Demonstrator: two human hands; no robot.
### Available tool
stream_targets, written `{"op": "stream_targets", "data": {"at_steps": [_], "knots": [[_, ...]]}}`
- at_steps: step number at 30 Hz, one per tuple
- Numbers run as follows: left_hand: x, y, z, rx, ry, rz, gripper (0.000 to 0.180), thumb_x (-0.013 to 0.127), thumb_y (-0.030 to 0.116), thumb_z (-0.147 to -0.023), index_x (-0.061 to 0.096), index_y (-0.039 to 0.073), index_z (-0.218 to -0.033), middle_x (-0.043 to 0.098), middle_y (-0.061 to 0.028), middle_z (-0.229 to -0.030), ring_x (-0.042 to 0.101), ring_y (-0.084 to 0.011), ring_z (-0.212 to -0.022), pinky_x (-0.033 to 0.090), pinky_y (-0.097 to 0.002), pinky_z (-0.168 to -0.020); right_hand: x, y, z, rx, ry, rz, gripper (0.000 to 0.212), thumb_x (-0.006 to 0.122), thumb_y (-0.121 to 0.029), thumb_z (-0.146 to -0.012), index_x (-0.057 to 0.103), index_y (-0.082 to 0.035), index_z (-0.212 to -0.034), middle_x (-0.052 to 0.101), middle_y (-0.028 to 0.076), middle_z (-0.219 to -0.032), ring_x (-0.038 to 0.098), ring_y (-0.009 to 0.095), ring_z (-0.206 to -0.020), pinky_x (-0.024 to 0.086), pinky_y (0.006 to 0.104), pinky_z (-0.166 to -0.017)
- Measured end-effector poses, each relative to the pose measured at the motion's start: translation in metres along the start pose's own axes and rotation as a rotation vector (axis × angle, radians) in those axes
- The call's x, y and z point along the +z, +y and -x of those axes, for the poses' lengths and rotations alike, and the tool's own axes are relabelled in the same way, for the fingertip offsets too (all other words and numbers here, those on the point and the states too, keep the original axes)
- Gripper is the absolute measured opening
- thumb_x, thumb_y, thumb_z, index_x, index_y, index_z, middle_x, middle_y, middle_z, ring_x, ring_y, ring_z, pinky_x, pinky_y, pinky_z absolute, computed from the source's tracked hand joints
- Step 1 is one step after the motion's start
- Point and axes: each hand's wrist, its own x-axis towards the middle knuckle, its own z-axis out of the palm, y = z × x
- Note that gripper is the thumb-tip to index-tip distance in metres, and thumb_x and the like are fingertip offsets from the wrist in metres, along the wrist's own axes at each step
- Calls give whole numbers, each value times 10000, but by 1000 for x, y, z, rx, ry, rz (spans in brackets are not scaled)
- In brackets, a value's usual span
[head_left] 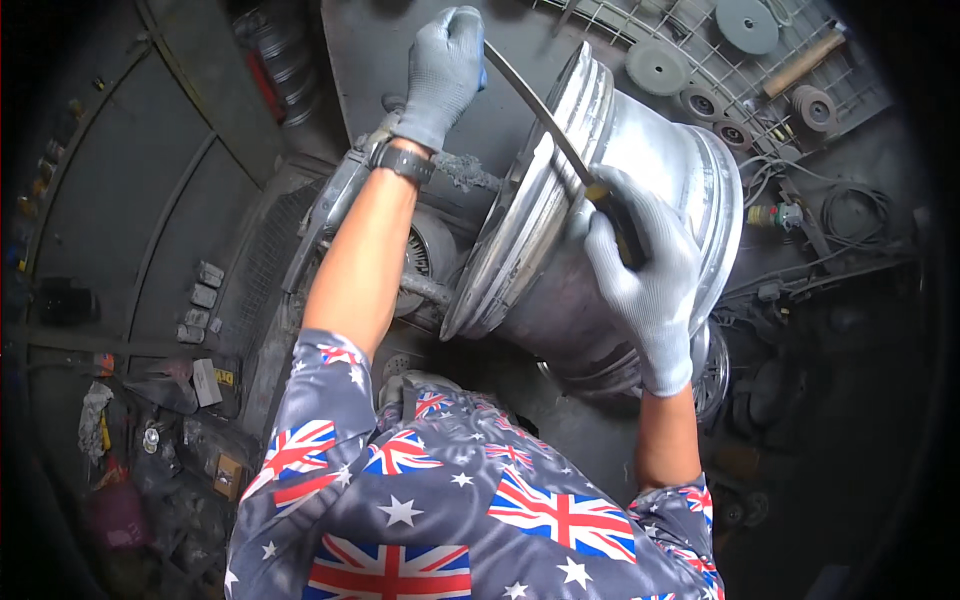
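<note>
A large silver wheel rim [660, 145] lies on its side ahead of me, its scuffed outer lip facing left. Slanting across that lip is a long flat metal file [535, 105]; whether it touches the metal I cannot tell. My right hand [650, 275], in a grey knit glove, is wrapped round the file's black and yellow handle, over the rim's barrel. At the far left end of the file, my left hand [445, 80], gloved alike, is closed on its tip. A dark watch [402, 163] sits on my left wrist.
Left of the rim stands a dusty metal machine [340, 205] with a shaft towards the wheel. A wire rack [690, 40] at the upper right carries abrasive discs [657, 67] and a wooden handle [805, 62]. Coiled cables [860, 215] hang at right; clutter [190, 430] fills the lower left.
</note>
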Motion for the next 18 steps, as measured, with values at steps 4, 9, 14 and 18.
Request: {"op": "stream_targets", "data": {"at_steps": [4, 9, 14, 18], "knots": [[-9, -8, 32, 67, 7, 40, 407, 500, 321, -1121, 516, 68, -803, 435, 30, -662, 461, -82, -574, 406, -301, -512, 0, -8, 37, -74, -16, 56, 420, 725, -21, -798, 727, -32, -1218, 748, 138, -993, 721, 305, -874, 493, 406, -851], [3, -5, 88, 77, -58, 38, 417, 469, 353, -1152, 516, 65, -855, 445, 39, -717, 450, -50, -634, 408, -254, -565, -17, -24, 98, 47, -87, 103, 440, 725, 9, -746, 741, -12, -1184, 759, 111, -976, 721, 264, -834, 473, 387, -825], [11, -15, -16, 95, -14, -57, 441, 505, 380, -1089, 587, -6, -893, 533, -165, -675, 503, -199, -639, 481, -421, -649, 14, 12, 21, 44, 77, -3, 360, 747, -48, -846, 741, -51, -1206, 767, 143, -1031, 729, 313, -930, 523, 406, -914], [4, -49, -63, 642, 134, -434, 364, 470, 290, -1102, 574, 46, -852, 526, -111, -667, 508, -213, -537, 450, -420, -555, 24, 8, -7, -9, 114, -71, 360, 749, -53, -864, 737, -54, -1224, 769, 152, -1054, 732, 310, -956, 531, 406, -909]]}}
